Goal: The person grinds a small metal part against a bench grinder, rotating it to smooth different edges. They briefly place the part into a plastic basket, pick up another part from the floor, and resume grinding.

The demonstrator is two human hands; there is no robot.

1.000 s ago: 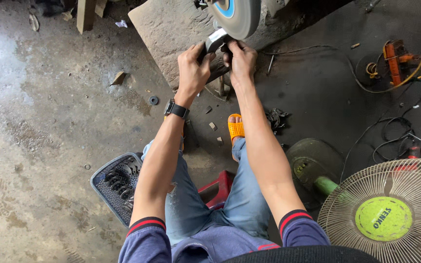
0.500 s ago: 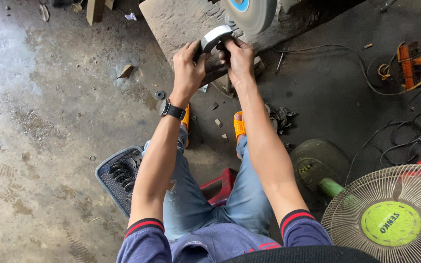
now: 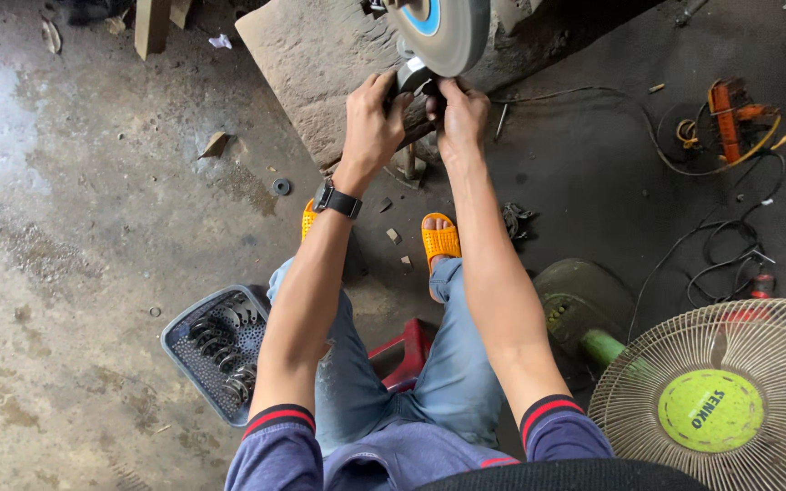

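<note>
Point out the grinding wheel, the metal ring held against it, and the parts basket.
grinding wheel [image 3: 452, 35], head view, grey face.
metal ring [image 3: 411, 75], head view, shiny outer edge.
parts basket [image 3: 175, 350], head view, left rim.

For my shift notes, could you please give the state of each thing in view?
Metal ring: held by both hands against the wheel.
Grinding wheel: touching the ring.
Left hand: gripping the ring.
Right hand: gripping the ring.
Basket: holds metal rings.
Fan: blades not discernible.

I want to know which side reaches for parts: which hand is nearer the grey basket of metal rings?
Left. The left hand is up at the grinding wheel, on the same side as the basket; the right hand is beside it, farther across.
</note>
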